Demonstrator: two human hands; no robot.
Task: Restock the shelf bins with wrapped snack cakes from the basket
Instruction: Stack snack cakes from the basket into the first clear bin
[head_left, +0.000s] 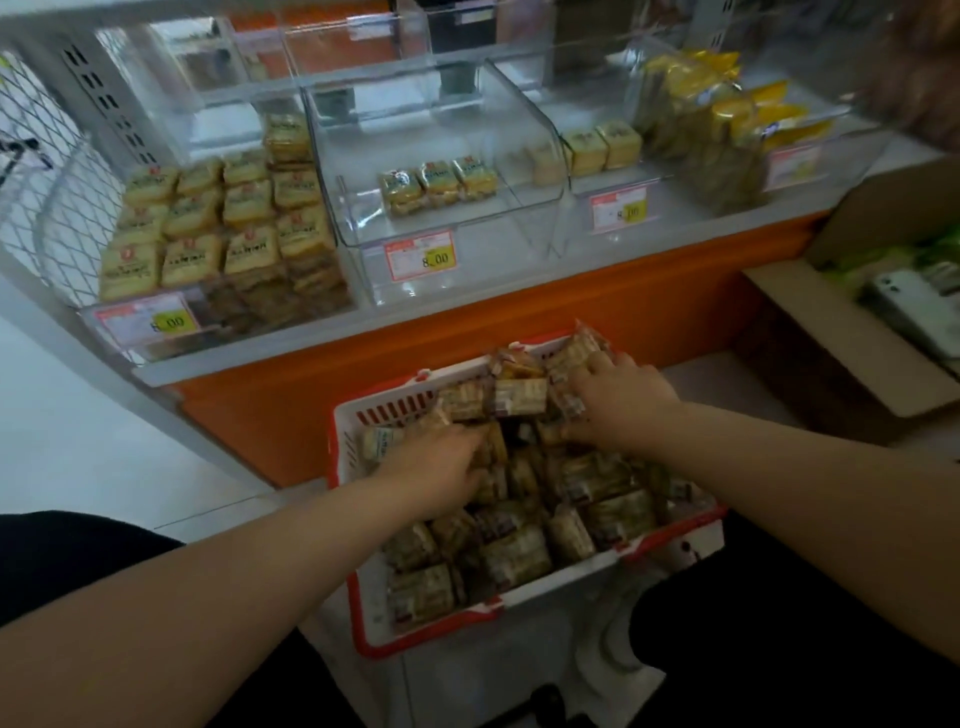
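Note:
A red and white basket sits low in front of the shelf, piled with several wrapped snack cakes. Both my hands are inside it, at its far end. My left hand grips cakes at the left of the pile. My right hand curls round a bunch of cakes at the back. On the shelf, the left clear bin is almost full of cakes. The middle bin holds three cakes.
A third bin to the right holds a few square cakes, beside yellow packets. An open cardboard box with a white phone stands at the right. Price tags hang on the bin fronts. An orange base runs under the shelf.

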